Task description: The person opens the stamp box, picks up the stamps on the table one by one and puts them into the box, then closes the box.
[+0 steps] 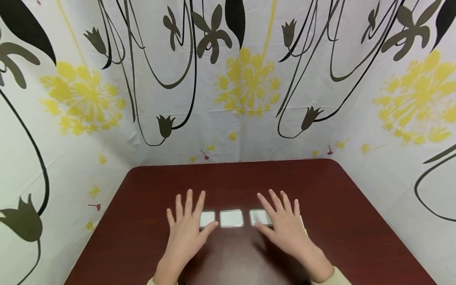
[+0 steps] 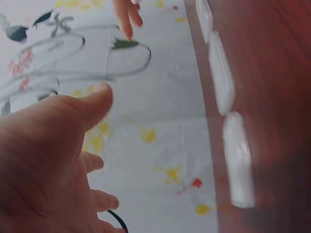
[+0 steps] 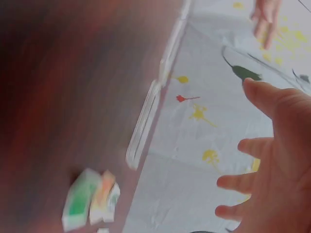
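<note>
1. Three flat rectangular containers lie in a row on the dark red worktop (image 1: 231, 186): the left container (image 1: 207, 218), the middle container (image 1: 231, 218) and the right container (image 1: 260, 217). They look whitish inside clear rims; whether anything lies within, I cannot tell.
2. Both hands are released, fingers spread, grasping nothing. From the head, the left hand (image 1: 187, 233) partly covers the left container, the right hand (image 1: 288, 229) the right one.
3. The right wrist view shows a green-and-white block (image 3: 80, 201) beside an orange-and-white piece (image 3: 101, 199), mostly hidden from the head view.
4. Any print on these two is too blurred to read.
</note>
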Demonstrator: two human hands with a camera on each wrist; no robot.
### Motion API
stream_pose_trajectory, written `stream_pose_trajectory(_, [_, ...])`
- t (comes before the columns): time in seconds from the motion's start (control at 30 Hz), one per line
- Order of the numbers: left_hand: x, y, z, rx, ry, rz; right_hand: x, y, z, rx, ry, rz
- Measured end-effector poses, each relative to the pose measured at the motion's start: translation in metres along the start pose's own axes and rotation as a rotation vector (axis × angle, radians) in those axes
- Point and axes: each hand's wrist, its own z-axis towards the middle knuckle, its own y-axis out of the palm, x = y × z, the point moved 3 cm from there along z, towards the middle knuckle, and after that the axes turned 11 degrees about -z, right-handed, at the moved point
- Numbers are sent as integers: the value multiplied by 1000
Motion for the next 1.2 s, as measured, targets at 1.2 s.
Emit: stream_pose_trajectory(1.2, [58,108,71,-361,283,-120,59,37,20,-65,-400,29])
